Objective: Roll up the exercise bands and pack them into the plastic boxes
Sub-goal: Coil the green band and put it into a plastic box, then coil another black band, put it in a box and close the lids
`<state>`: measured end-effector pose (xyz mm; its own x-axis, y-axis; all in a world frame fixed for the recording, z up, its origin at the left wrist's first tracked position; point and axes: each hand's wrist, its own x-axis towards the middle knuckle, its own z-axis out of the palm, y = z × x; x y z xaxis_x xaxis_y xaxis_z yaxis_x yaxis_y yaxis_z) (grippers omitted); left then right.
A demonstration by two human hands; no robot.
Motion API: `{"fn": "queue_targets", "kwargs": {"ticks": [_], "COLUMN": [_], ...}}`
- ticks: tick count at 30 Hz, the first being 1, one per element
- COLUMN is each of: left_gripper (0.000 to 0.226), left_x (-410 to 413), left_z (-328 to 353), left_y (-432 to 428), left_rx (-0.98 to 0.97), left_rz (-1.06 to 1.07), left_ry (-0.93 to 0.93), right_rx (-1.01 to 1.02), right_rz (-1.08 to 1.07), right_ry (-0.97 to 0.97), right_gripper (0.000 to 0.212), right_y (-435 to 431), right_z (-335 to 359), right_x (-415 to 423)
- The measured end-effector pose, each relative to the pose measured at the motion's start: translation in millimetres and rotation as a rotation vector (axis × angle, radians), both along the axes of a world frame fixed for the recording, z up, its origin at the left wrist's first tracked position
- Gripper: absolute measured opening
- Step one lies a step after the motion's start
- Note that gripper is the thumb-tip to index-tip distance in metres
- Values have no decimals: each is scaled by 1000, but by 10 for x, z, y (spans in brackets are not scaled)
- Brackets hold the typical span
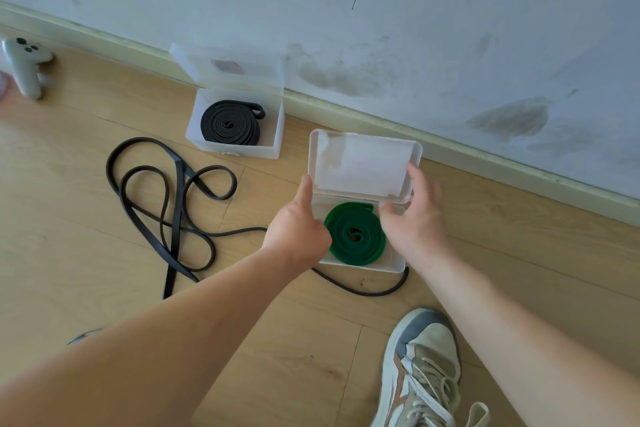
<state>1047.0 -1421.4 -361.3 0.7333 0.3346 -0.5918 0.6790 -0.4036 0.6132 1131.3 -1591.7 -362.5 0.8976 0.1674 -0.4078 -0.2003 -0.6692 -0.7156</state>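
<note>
The green band [356, 236] lay rolled inside the near box [363, 265], whose lid [360, 166] we held half lowered, left hand [298, 222] gripping the box's left side, right hand [415, 215] pinching the lid's right edge. Beyond the near box, a second box [235, 149] held a rolled black band [230, 123], its lid up. Left of the near box a loose band [173, 201] awaited rolling.

Far left, a white handheld controller [26, 66] is lying on the wooden floor [311, 340], its dark buttons facing up. It's sitting just short of the pale baseboard [485, 163], which is running diagonally from far left across to the right. Above it, the white wall [381, 10] is showing grey smudges [512, 118], the darkest over on the right. Near right, a beige and grey sneaker [424, 367] is resting on the planks, white laces [429, 388] spilling loose.
</note>
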Motion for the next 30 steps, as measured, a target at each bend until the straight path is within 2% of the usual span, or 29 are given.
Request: {"fn": "queue_targets", "kwargs": {"ticks": [3, 5, 7, 10, 12, 14, 17, 18, 20, 22, 23, 26, 28, 30], "left_gripper": [90, 94, 93, 80, 66, 51, 42, 43, 43, 33, 27, 15, 9, 8], "left_x": [124, 260, 355, 321, 173, -31, -319, -397, -514, -584, -615, -708, -717, -662], "left_z": [-44, -42, 8, 28, -22, -109, -196, -228, -305, -380, -422, -502, -489, -357], "left_y": [64, 116, 169, 283, 392, 495, 561, 560, 551, 547, 553, 622, 677, 729], "left_rx": [-153, -183, -164, -42, 98, 229, 286, 299, 382, 491, 538, 604, 541, 392], "left_rz": [58, 52, 11, -79, -65, -115, -351, -446, -586, -642, -667, -760, -745, -651], "left_ry": [-71, -101, -106, -82, -40, -8, 84, 126, 173, 172, 164, 97, -4, -52], "right_rx": [-33, -53, -106, -276, -364, -320, -264, -262, -229, -230, -222, -262, -312, -288], "right_rz": [90, 165, 205, 137, 184, 348, 502, 536, 585, 663, 714, 746, 791, 752], "right_ry": [-31, -27, -47, -72, -237, -355, -180, -193, -350, -388, -296, 187, 226, 230], "right_gripper": [49, 36, 40, 55, 50, 42, 32, 29, 18, 13, 16, 41, 50, 47], "right_y": [57, 75, 63, 52, 94, 173, 344, 384, 419, 418, 433, 497, 522, 557], "right_z": [10, 13, 9, 29, 30, -58, -138, -138, -149, -154, -154, -195, -237, -233], "right_x": [25, 87, 146, 84, -101, -297, -422, -438, -455, -513, -555, -698, -727, -709]}}
